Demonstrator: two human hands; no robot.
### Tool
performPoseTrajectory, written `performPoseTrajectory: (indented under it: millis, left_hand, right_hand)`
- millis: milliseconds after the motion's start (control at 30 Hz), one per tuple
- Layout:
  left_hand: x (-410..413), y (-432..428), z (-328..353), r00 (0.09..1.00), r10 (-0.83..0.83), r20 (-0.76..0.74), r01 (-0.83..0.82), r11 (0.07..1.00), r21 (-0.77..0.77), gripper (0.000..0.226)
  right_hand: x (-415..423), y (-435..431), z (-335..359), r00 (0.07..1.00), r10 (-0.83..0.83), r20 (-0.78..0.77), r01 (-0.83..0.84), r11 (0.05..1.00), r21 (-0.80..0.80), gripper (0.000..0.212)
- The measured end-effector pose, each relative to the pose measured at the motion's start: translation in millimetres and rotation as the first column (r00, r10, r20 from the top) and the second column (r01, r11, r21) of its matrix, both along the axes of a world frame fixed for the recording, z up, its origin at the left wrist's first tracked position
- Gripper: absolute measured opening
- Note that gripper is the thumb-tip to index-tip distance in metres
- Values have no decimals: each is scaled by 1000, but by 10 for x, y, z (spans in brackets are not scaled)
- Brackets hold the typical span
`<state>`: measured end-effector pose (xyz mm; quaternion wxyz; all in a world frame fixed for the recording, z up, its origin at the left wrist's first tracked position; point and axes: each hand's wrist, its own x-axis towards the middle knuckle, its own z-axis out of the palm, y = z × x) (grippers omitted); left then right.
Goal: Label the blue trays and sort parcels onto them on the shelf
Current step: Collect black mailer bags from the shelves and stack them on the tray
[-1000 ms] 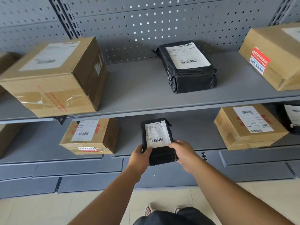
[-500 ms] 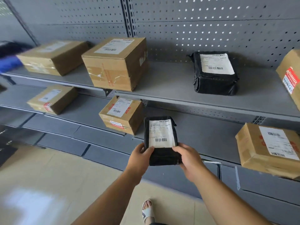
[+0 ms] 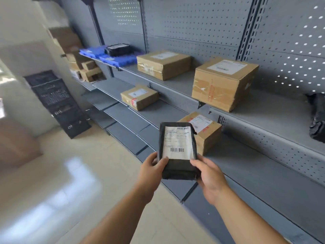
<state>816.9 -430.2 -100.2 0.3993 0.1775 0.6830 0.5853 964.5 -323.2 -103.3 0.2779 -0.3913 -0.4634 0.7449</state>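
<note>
I hold a small black parcel (image 3: 177,150) with a white barcode label in both hands, in front of the lower shelves. My left hand (image 3: 152,170) grips its lower left edge, thumb on top. My right hand (image 3: 208,175) grips its lower right edge. Far down the upper shelf (image 3: 263,104) to the left lie blue trays (image 3: 105,56), side by side. A black parcel (image 3: 117,49) rests on them.
Cardboard boxes (image 3: 223,83) (image 3: 162,64) stand on the upper shelf, two smaller ones (image 3: 139,96) (image 3: 204,129) on the shelf below. A black bag (image 3: 317,117) shows at the right edge. A black crate (image 3: 56,101) leans by the wall, near stacked boxes (image 3: 86,71).
My view has swung left along the shelving, bringing the blue trays, crate and wall into sight. Both hands keep the same hold on the black parcel.
</note>
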Motion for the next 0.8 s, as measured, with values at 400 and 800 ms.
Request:
performPoseTrajectory:
  millis: [400, 800]
  left_hand:
    - [-1892, -1355, 564, 949, 312, -50, -302, 942, 146, 54]
    - [-3379, -1918, 590, 884, 466, -36, -450, 870, 203, 25]
  right_hand:
    - [-2353, -961, 559, 963, 261, -74, -255, 964, 76, 19]
    - [-4063, -1353, 789, 902, 414, -122, -409, 910, 59, 18]
